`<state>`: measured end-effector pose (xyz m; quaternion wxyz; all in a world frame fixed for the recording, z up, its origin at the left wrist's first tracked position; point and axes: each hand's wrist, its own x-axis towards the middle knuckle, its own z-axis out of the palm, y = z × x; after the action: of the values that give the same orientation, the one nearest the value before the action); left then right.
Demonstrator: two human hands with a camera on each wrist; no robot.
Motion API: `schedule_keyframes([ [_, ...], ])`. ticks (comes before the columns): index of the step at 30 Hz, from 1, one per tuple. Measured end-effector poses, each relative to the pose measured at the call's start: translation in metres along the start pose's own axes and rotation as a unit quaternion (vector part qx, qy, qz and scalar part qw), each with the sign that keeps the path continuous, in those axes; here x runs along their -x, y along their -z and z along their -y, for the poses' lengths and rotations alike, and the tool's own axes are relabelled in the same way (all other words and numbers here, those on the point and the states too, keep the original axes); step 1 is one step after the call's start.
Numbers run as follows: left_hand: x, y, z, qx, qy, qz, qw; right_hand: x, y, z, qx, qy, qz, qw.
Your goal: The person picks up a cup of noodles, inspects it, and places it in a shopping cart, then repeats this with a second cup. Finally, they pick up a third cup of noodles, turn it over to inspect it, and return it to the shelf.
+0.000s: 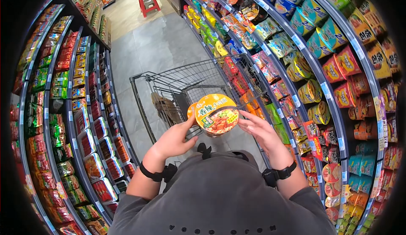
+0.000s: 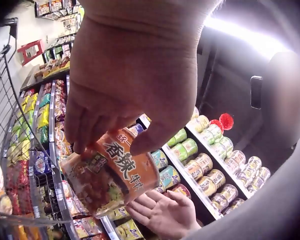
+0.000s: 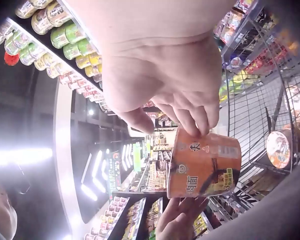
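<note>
An orange instant noodle bowl with a picture of noodles on its lid is held in front of the body, over the cart's near end. My left hand grips its left side, thumb toward me; the left wrist view shows the printed wall of the bowl beneath the fingers. On the other side my right hand has its fingers extended, fingertips right at the rim. From the right wrist, those fingers overlap the bowl's upper edge, and the thumb stands away from it.
A black wire shopping cart stands ahead in the aisle. Inside it, a round-lidded noodle tub shows in the right wrist view. Shelves of packets line the left, shelves of noodle packs the right. A red stool stands farther up.
</note>
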<state>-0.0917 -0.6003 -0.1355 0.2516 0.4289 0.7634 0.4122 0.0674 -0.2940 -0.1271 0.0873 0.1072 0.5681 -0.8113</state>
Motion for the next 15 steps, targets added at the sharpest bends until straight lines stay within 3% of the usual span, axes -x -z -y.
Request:
schedule_keyframes([
  [9,-0.035,-0.005,0.059,0.036,-0.040,0.001,0.999,-0.044,0.010,0.000,-0.033,-0.086,-0.046,0.995],
  [15,-0.103,-0.012,0.079,0.078,-0.028,-0.009,0.997,-0.091,0.076,-0.020,-0.107,-0.116,-0.028,0.987],
])
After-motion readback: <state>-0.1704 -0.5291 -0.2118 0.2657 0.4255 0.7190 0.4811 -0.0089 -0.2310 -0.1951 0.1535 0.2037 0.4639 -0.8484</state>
